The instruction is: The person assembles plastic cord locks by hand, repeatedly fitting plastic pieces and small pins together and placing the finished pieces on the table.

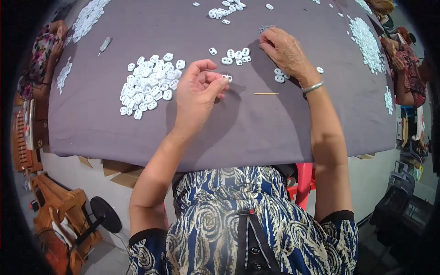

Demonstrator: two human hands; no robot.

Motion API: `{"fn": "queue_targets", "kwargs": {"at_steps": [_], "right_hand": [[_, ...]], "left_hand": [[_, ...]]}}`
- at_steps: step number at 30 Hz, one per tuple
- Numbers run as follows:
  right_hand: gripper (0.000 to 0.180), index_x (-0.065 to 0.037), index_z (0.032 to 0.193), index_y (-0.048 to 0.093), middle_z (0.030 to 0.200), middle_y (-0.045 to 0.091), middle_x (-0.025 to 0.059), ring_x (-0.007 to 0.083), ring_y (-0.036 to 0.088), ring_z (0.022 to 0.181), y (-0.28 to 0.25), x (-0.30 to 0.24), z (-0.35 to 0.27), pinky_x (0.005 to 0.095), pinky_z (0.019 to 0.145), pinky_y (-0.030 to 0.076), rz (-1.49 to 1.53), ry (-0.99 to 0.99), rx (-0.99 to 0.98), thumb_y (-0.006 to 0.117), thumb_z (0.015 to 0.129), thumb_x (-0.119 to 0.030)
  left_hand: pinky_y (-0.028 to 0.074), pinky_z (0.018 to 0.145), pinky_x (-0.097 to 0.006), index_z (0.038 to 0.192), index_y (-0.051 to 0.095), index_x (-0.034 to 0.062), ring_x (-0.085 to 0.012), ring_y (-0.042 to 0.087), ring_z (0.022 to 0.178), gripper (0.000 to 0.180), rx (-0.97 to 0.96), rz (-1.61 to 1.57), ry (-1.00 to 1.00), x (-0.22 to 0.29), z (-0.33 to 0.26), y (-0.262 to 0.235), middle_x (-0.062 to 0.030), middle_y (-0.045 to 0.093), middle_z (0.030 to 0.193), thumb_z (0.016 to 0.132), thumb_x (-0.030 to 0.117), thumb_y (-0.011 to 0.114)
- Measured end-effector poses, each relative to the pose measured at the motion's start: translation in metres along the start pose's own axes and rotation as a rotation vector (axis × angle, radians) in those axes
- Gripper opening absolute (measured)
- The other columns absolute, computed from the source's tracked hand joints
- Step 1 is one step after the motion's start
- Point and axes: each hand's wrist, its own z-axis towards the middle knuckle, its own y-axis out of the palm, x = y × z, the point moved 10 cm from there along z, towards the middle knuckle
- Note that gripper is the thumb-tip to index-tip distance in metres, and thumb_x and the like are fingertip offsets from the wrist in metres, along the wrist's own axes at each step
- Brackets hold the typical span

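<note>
My left hand (195,94) is over the middle of the table, pinching a small white two-holed plastic piece (228,78) between thumb and forefinger. Farther off and to the right, my right hand (286,52) has its fingers drawn together beside a little heap of thin grey pieces (266,28). Whatever its fingertips hold is hidden. Left of my left hand lies a large pile of white two-holed plastic pieces (149,85). A smaller cluster of such pieces (237,56) sits between my hands. Some more pieces (279,75) show partly behind my right wrist.
The table has a grey cloth (256,133). A yellowish stick (266,93) lies between my forearms, and a small pointed tool (105,45) at the far left. More white piles (366,43) line the sides, where other people (405,68) sit. A black fan (106,214) stands lower left.
</note>
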Motion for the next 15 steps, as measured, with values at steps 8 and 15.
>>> {"fn": "queue_targets", "kwargs": {"at_steps": [8, 15], "right_hand": [[0.011, 0.0, 0.094, 0.053, 0.078, 0.059, 0.0094, 0.0218, 0.055, 0.068, 0.002, -0.049, -0.009, 0.0322, 0.064, 0.046, 0.47, 0.085, 0.014, 0.053, 0.088, -0.009], [0.013, -0.002, 0.092, 0.06, 0.075, 0.055, -0.0027, 0.0042, 0.048, 0.067, 0.03, -0.06, -0.015, 0.0197, 0.058, 0.04, 0.883, 0.252, -0.187, 0.055, 0.091, -0.013]], "left_hand": [[0.05, 0.064, -0.022, 0.11, 0.048, 0.0003, -0.0097, 0.058, 0.071, 0.03, 0.001, -0.02, 0.023, 0.002, 0.002, 0.002, -0.0061, 0.06, 0.084, 0.084, 0.0, 0.063], [0.05, 0.063, -0.022, 0.111, 0.048, 0.0002, -0.0096, 0.057, 0.073, 0.031, -0.002, 0.002, 0.03, 0.001, 0.0, 0.0, -0.006, 0.06, 0.085, 0.084, -0.001, 0.063]]}}
